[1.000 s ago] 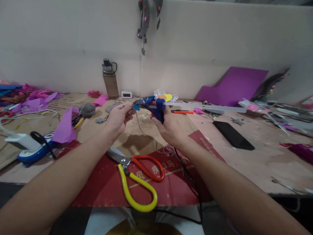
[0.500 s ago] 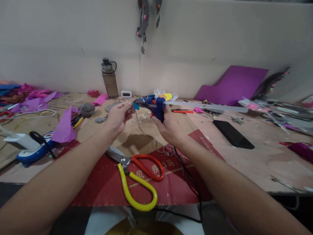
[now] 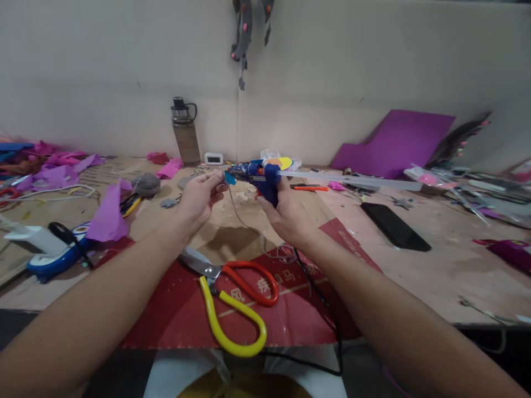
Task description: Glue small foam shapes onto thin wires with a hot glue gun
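Note:
My right hand (image 3: pixel 286 213) is wrapped round the handle of a blue hot glue gun (image 3: pixel 265 179), whose nozzle points left. A long clear glue stick (image 3: pixel 352 180) sticks out of its back end. My left hand (image 3: pixel 203 196) pinches a small blue piece (image 3: pixel 229 178) at the nozzle; whether it is felt or paper I cannot tell. From that piece a thin grey cord (image 3: pixel 238 216) hangs and runs to a loose coil on the cardboard. Below my hands lie large scissors (image 3: pixel 213 272) with one red and one yellow handle.
Red-printed cardboard (image 3: pixel 174 309) covers the table middle. A water bottle (image 3: pixel 186 135) and a small white digital clock (image 3: pixel 213 159) stand at the back. To the right lie a black phone (image 3: pixel 395 226) and a purple sheet (image 3: pixel 394 143); on the left, a power strip (image 3: pixel 53 258) and pink scraps.
Almost nothing differs. The view has shifted very slightly; both hands keep the same hold, with the glue gun's nozzle still at the blue piece.

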Available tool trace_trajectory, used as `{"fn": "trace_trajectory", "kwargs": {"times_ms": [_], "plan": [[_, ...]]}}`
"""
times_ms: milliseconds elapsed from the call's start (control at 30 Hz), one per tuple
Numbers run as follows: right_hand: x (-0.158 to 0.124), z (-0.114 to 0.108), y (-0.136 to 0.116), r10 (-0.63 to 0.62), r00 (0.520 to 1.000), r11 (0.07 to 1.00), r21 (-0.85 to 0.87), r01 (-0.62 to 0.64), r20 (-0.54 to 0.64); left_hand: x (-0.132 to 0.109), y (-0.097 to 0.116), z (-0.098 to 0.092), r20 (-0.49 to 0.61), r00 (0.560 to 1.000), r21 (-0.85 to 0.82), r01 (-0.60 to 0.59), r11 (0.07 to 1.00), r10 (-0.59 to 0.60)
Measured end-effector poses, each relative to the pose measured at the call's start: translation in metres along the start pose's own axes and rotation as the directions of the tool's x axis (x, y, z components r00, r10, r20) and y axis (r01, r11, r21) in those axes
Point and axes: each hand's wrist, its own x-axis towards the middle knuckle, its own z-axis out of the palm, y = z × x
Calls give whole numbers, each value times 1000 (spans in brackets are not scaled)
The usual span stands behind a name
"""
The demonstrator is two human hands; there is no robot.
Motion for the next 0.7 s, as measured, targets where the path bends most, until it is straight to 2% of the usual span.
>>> {"fn": "trace_trajectory", "kwargs": {"times_ms": [700], "plan": [[0,0,-2,28,999,999,16,-28,19,2,-2,-2,18,1000,-6,3,1000,-3]]}}
